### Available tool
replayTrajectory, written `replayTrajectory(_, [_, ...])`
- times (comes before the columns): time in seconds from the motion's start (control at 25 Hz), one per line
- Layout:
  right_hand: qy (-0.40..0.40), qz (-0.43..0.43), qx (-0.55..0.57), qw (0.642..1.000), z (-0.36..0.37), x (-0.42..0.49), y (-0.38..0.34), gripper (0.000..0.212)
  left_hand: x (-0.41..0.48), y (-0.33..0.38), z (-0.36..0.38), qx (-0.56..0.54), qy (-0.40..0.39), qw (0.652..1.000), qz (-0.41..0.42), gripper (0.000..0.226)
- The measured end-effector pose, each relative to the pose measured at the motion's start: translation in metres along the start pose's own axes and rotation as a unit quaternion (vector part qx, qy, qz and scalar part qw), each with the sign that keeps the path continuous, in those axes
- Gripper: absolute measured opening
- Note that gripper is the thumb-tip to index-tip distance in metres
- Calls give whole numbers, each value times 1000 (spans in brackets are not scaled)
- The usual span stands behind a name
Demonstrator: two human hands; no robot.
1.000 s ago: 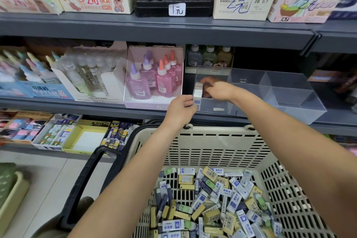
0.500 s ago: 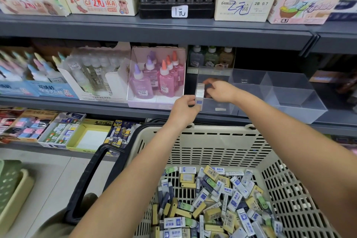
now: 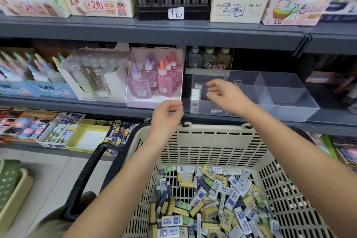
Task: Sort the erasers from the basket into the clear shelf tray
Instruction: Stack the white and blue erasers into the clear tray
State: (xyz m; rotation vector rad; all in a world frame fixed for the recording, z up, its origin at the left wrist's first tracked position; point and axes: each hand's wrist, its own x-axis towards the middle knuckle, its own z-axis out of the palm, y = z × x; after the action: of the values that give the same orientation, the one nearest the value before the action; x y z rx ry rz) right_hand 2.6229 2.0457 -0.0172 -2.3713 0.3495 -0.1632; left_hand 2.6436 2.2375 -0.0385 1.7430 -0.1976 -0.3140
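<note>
While both arms reach over the cream basket (image 3: 216, 147), scene laid out along a grey store shelf. Far left: pale glue bottles (image 3: 38, 75) in blue-fronted cartons. Next over: clear glue bottles (image 3: 90, 71) in a white carton, then pink glue bottles (image 3: 154, 81) with purple and orange caps in a pink display box. Just below that box's front edge: left hand (image 3: 167, 116), above the basket's far rim, fingers curled loosely inward, nothing visibly held. Right of it, on the shelf: clear shelf tray (image 3: 286, 100), split into compartments. Against the tray's left wall, in the leftmost compartment: short row of white-and-blue erasers (image 3: 195, 98) standing on end, packed together. Beside that row, apart from it: right hand (image 3: 226, 95), inside the same compartment, fingers spread and slightly bent, empty. Small white label (image 3: 214, 111) lying on the tray floor under the hand. Lower right, filling the basket's bottom: loose heap of erasers (image 3: 208, 205), blue-white, yellow and green-wrapped, jumbled at all angles.
</note>
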Motion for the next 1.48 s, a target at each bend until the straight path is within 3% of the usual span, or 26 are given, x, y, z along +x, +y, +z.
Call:
replayTrajectory(0.08, [56, -37, 65, 996, 5, -37, 8, 19, -22, -11, -13, 31, -37, 999, -13, 21])
replayTrajectory(0.12, [40, -41, 92, 994, 15, -58, 15, 14, -34, -19, -18, 69, -78, 994, -33, 19])
replayTrajectory(0.2, [-73, -19, 74, 994, 46, -97, 30, 11, -54, -37, -20, 125, -144, 978, -80, 15])
replayTrajectory(0.28, [-186, 7, 23, 982, 84, -123, 50, 14, -68, -56, -19, 129, -129, 976, -121, 13])
replayTrajectory(0.36, [-239, 33, 2, 971, 118, -133, 66, 20, -75, -71, -17, 92, -82, 974, -191, 12])
replayTrajectory(0.52, [-233, 12, -35, 972, 168, -129, 68, 23, -66, -94, -19, 112, -35, 956, -268, 17])
replayTrajectory(0.64, [-235, -42, -61, 969, 202, -121, 52, 28, -58, -106, -22, 142, -16, 952, -270, 21])
replayTrajectory(0.8, [-289, -28, -90, 953, 241, -111, 39, 44, -52, -118, -28, 154, -13, 953, -261, 25])
replayTrajectory(0.92, [-318, -18, -142, 937, 252, -102, 37, 40, -51, -124, -30, 154, -29, 951, -268, 29])
replayTrajectory(1.16, [-312, -34, -168, 934, 241, -106, 51, 28, -57, -135, -28, 180, -101, 937, -282, 41])
replayTrajectory(1.28, [-268, 36, -14, 963, 225, -112, 58, 19, -65, -143, -22, 212, -152, 922, -286, 45])
replayTrajectory(1.4, [-219, 114, 163, 955, 207, -113, 64, 9, -68, -154, -16, 225, -159, 922, -270, 45])
replayTrajectory(1.48, [-187, 120, 126, 967, 199, -110, 73, 13, -65, -158, -17, 230, -130, 931, -251, 35])
